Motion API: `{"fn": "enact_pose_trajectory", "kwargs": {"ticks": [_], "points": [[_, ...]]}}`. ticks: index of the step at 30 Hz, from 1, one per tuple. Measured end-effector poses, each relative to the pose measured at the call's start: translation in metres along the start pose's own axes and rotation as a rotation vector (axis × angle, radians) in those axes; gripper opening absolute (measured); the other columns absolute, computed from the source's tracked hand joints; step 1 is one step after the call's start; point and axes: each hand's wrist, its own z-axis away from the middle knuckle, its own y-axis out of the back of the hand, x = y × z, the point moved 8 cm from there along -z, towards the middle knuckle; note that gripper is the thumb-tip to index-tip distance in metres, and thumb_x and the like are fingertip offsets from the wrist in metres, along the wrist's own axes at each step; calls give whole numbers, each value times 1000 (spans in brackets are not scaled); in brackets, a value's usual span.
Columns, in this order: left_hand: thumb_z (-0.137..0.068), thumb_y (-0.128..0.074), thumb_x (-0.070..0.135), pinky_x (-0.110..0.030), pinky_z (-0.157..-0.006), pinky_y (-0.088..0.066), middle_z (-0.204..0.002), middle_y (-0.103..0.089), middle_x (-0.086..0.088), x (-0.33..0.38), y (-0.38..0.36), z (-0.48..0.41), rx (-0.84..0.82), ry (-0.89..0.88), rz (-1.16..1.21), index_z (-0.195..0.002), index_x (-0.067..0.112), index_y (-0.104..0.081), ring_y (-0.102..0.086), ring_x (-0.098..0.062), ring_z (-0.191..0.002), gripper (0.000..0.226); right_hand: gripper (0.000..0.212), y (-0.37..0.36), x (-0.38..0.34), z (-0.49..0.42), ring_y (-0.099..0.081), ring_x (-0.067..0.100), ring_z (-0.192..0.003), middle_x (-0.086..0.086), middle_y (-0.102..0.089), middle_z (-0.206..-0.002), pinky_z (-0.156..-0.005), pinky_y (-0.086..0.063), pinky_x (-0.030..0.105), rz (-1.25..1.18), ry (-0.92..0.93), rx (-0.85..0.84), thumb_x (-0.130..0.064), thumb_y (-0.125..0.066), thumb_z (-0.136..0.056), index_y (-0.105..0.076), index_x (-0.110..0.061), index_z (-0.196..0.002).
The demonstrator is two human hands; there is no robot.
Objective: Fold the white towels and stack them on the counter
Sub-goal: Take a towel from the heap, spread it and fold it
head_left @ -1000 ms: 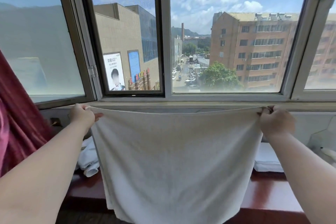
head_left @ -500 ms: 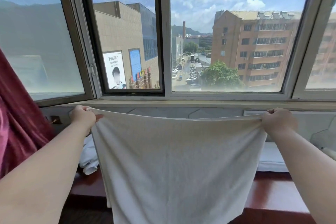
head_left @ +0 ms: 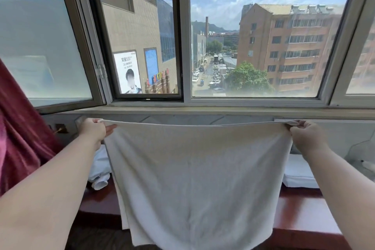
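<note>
White terry towel (head_left: 194,178) hangs spread in the air, its top hem drawn nearly taut between both hands and its lower part falling in front of the counter's edge. Left hand (head_left: 92,130) grips the top left corner, fingers curled round the hem, one fingertip (head_left: 110,128) lying along the cloth. Right hand (head_left: 306,138) pinches the top right corner, fingers (head_left: 300,123) bunched tightly on the hem. Counter (head_left: 304,215) runs below both sets of fingers: dark reddish-brown wood, polished, with a visible sheen. Below and outward of the right fingers, a flat stack of folded towels (head_left: 298,174) rests on it, partly hidden by the forearm. Below the left fingers lies a crumpled white cloth (head_left: 99,172), also on the counter, partly covered. Behind the fingers stands a pale wall (head_left: 345,134). Just above them runs a pale sill (head_left: 203,110), then a grey metal window frame (head_left: 183,46); the sash above the left fingers is swung open. Outward of the left fingers hangs a dark red curtain (head_left: 22,132). Through the glass: buildings, a street with parked cars, a tree, blue sky with cloud.
</note>
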Motion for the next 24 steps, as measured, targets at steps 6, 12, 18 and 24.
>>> {"fn": "enact_pose_trajectory", "kwargs": {"ticks": [6,12,18,24], "points": [[-110,-29,7,-41,-85,-54,-140,-52,-28,-29,-4,-12,-28,27,-99,-124,11,-38,-70,-30,-81,17,20,-26,18,-4,-68,37,-86,6,-72,-84,-82,-58,49,177,23,-48,-15,-59,-87,-70,-18,-103],[-109,-40,6,-26,-47,-58,-110,-59,-20,-82,-19,-36,-81,116,-258,-113,7,-47,-71,-18,-52,9,15,-61,67,-26,-43,24,-64,6,-54,-67,-65,-37,33,307,-113,-83,-10,-60,-89,-68,-2,-79],[-109,-37,4,-20,-35,-50,-96,-59,-20,-172,-39,-77,-93,276,-357,-122,10,-45,-66,-13,-40,17,17,-117,129,-46,-54,26,-74,4,-61,-81,-69,-43,32,428,-227,-130,-12,-61,-90,-65,-13,-73],[-107,-43,4,-22,-54,-60,-104,-66,-27,-215,-89,-156,-10,237,-338,-114,7,-50,-69,-13,-47,11,22,-199,145,-93,-62,40,-94,13,-67,-87,-75,-43,37,578,-179,-165,-11,-54,-92,-62,-17,-72]]}}
